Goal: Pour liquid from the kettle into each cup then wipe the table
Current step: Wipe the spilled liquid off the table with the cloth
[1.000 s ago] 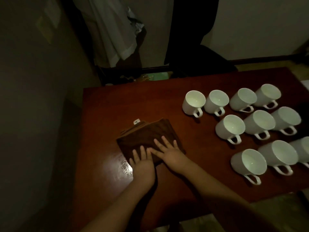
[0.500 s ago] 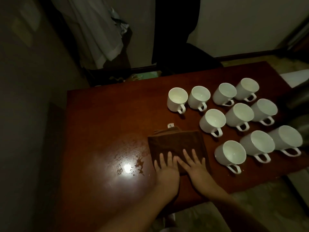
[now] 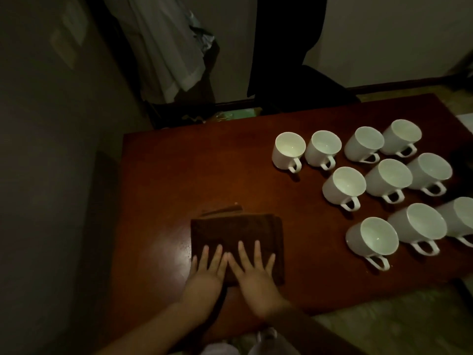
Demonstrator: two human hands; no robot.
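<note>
From the head camera, both hands lie flat on a folded brown cloth (image 3: 236,242) near the front edge of the dark red table (image 3: 179,170). The left hand (image 3: 207,274) and the right hand (image 3: 252,271) sit side by side, fingers straight and spread, palms pressing down — neither curls round the cloth, so they push it rather than grip it. Ten white cups (image 3: 378,190) stand upright in rows on the right half of the table, well apart from the cloth, handles turned toward the person. Whether they hold liquid is hard to tell in this dim light. No kettle is in view.

The step in hand looks like the wiping. To do it well, keep even pressure through both palms so the folded layers do not slide apart, work in overlapping passes over the glossy patch just left of the cloth, and stop short of the nearest cup (image 3: 372,238) — a nudge there could spill it.

No writing or brand can be read anywhere; the cups are plain.
</note>
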